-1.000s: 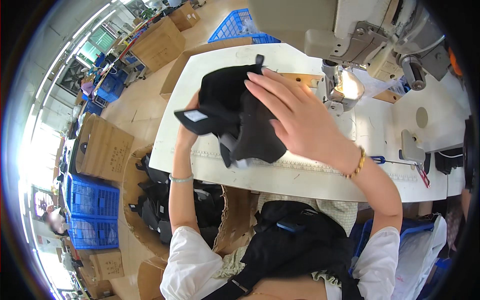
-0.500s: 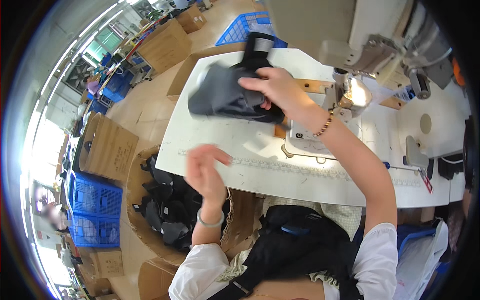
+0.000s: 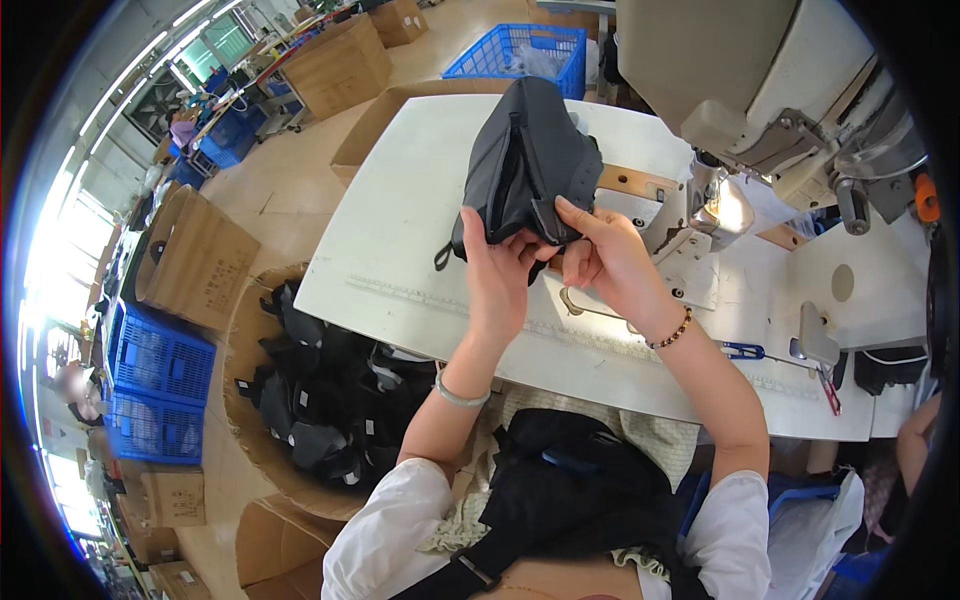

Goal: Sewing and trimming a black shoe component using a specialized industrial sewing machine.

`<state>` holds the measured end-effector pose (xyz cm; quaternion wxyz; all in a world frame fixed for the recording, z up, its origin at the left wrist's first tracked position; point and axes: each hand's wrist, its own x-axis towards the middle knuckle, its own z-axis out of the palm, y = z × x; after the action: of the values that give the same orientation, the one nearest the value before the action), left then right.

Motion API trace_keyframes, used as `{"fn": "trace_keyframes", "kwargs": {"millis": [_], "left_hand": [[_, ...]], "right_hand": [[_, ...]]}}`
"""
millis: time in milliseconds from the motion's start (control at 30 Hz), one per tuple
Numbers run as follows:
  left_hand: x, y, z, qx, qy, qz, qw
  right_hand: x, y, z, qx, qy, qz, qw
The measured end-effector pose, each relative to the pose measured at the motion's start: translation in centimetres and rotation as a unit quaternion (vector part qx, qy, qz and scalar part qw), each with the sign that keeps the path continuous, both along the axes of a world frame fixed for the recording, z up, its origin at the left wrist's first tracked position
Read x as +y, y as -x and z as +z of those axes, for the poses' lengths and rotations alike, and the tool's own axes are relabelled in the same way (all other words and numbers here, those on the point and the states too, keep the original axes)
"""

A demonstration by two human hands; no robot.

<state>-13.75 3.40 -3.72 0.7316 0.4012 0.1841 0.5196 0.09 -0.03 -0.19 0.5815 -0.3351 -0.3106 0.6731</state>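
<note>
A dark grey fabric pouch (image 3: 545,135) with a long zipper opening and a small black loop lies over the white sewing table (image 3: 375,225). At its near edge, my left hand (image 3: 495,270) grips the fabric from the left, the thumb raised along its side. Opposite it, my right hand (image 3: 610,255) pinches the near right corner between thumb and fingers. Some fingertips are hidden under the cloth. Just right of the pouch stands the sewing machine (image 3: 715,200), its needle area lit by a lamp.
A large cardboard box (image 3: 245,400) full of black fabric pieces (image 3: 330,400) stands left of the table. Blue crates (image 3: 160,385) are stacked farther left, and a blue basket (image 3: 520,50) sits beyond the table. Small snips (image 3: 830,390) and a blue-handled tool (image 3: 745,351) lie at the right.
The pouch, blurred and held by my right hand alone before, has turned to show its zipper. My left hand has moved up from the table's near edge and taken hold of it.
</note>
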Motion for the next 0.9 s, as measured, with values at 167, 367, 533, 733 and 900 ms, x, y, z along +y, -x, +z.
{"fn": "trace_keyframes", "kwargs": {"millis": [167, 367, 533, 733, 900], "left_hand": [[0.4, 0.6, 1.6, -0.034, 0.093, -0.036, 0.994], [-0.5, 0.9, 1.5, 0.021, 0.117, -0.008, 0.993], [-0.7, 0.6, 1.5, 0.004, 0.101, -0.016, 0.995], [-2.0, 2.6, 1.1, 0.198, -0.102, -0.03, 0.975], [-1.5, 2.3, 3.6, 0.43, -0.576, 0.476, 0.507]], "right_hand": [[-1.1, -2.5, -1.3, -0.008, -0.02, -0.041, 0.999], [-2.5, -3.6, -3.0, -0.014, -0.023, -0.051, 0.998], [-2.9, -2.9, -3.4, -0.015, -0.011, -0.1, 0.995], [-3.5, -2.7, -2.0, 0.127, 0.021, -0.08, 0.988], [-2.8, -2.6, -1.2, 0.163, -0.027, -0.001, 0.986]]}}
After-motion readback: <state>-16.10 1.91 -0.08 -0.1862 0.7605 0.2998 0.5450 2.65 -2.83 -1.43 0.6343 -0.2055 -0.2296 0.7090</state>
